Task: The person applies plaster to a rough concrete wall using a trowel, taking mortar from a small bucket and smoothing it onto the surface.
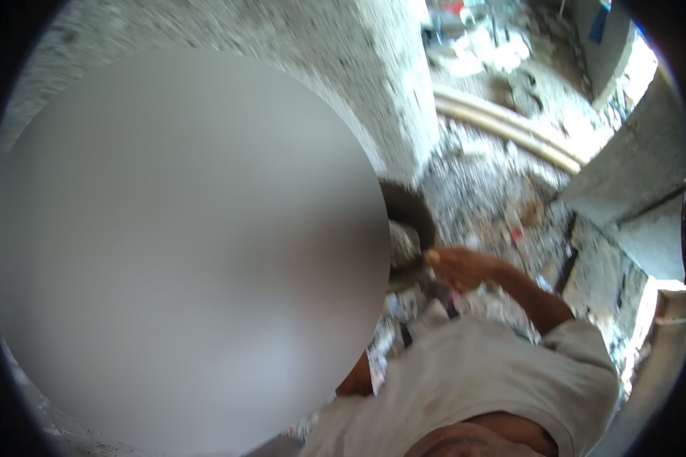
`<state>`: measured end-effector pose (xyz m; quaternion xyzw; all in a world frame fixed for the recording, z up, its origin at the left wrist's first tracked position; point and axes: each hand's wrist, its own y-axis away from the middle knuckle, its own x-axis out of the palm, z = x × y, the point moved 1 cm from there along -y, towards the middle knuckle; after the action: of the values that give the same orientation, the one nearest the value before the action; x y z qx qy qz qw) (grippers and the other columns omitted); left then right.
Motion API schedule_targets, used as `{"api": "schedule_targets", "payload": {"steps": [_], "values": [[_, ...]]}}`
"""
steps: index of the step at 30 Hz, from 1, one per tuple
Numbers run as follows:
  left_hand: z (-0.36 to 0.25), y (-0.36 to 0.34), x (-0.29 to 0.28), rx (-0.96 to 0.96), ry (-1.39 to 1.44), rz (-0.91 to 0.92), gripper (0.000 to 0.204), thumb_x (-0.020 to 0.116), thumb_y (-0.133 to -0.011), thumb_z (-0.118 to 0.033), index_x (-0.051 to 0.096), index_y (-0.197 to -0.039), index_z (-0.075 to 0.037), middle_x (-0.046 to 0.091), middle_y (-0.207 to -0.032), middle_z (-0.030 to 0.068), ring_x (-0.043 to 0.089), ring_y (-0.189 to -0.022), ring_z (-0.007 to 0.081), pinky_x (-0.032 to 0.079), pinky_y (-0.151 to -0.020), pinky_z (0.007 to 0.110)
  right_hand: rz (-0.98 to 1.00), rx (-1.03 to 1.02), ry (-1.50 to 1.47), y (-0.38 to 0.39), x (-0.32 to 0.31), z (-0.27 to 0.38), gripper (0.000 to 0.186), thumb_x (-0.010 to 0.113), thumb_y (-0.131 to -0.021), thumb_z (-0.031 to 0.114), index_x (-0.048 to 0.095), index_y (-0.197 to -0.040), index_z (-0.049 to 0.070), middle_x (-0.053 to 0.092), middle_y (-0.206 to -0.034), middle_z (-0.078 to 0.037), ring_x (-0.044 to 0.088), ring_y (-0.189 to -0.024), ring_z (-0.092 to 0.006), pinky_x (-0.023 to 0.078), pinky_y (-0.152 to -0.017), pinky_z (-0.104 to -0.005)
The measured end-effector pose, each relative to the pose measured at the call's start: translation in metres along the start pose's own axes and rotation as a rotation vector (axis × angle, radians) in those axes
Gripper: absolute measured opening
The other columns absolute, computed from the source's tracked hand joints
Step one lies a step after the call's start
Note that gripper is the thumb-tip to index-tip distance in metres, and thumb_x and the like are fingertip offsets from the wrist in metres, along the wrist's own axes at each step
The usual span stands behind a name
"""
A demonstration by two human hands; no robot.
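My right hand (465,268) reaches in from the right, its fingers closed at the edge of a dark round pan (415,212). Grey, lumpy material (404,242) shows inside the pan. The pan's left part disappears behind a large blurred disc that covers the left and middle of the view. Of my left arm (358,377) only a short piece of forearm shows beside my shirt. My left hand is hidden behind that disc.
A rough grey wall (392,91) rises beyond the pan. Rubble and litter (472,186) cover the ground. Two pale poles (511,129) lie across it farther off. Grey concrete slabs (633,160) stand at the right, with a flat block (598,266) below them.
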<state>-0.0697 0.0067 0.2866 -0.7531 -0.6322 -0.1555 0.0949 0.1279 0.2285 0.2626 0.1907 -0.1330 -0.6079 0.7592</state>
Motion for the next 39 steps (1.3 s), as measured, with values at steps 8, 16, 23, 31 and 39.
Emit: {"api": "schedule_targets", "payload": {"steps": [8,16,23,31,39], "values": [[0.003,-0.026,-0.058,0.018,0.050,-0.303,0.034,0.067,-0.071,0.000,0.060,-0.105,0.003,0.061,-0.095,0.0124,0.062,-0.083,0.0269,0.053,-0.074,0.040,0.187,-0.493,-1.130,0.034,-0.028,0.142,0.031,0.051,-0.094,0.033,0.045,-0.111,0.007,0.059,-0.079,-0.008,0.054,-0.046,-0.0128,0.045,-0.035,-0.0254],[0.018,-0.018,-0.118,0.057,-0.022,-0.363,0.037,0.071,-0.072,-0.006,0.056,-0.106,0.000,0.060,-0.098,0.0106,0.061,-0.090,0.0289,0.052,-0.078,0.042,-1.496,-1.641,-0.102,0.139,-0.157,0.371,0.048,0.057,-0.096,0.019,0.033,-0.137,0.010,0.059,-0.090,-0.009,0.055,-0.058,-0.0096,0.044,-0.046,-0.0231],[0.016,0.030,-0.163,0.086,0.018,-0.478,0.013,0.069,-0.089,-0.016,0.064,-0.099,-0.008,0.056,-0.068,0.0015,0.039,-0.047,0.0081,0.036,-0.045,0.029,-2.206,-1.743,0.002,0.147,-0.217,0.532,0.044,0.057,-0.094,0.017,0.035,-0.131,0.010,0.055,-0.072,-0.017,0.055,-0.060,-0.0292,0.043,-0.055,-0.0432],[-0.059,0.042,-0.105,-0.114,0.038,-0.246,0.014,0.068,-0.090,-0.017,0.064,-0.097,-0.005,0.060,-0.073,0.0013,0.044,-0.050,0.0079,0.037,-0.047,0.030,-0.758,-1.393,0.343,-0.069,-0.022,0.602,0.038,0.036,-0.100,0.021,0.032,-0.133,0.001,0.062,-0.080,-0.017,0.057,-0.057,-0.0257,0.048,-0.054,-0.0404],[-0.025,0.026,-0.102,0.944,-0.770,-0.142,0.033,0.070,-0.076,-0.012,0.057,-0.104,-0.002,0.060,-0.095,0.0091,0.057,-0.082,0.0254,0.049,-0.072,0.040,-0.102,-1.298,0.504,-0.041,0.037,0.341,0.057,0.056,-0.093,0.026,0.031,-0.143,0.016,0.058,-0.120,-0.015,0.068,-0.083,-0.0310,0.056,-0.072,-0.0432]]}}
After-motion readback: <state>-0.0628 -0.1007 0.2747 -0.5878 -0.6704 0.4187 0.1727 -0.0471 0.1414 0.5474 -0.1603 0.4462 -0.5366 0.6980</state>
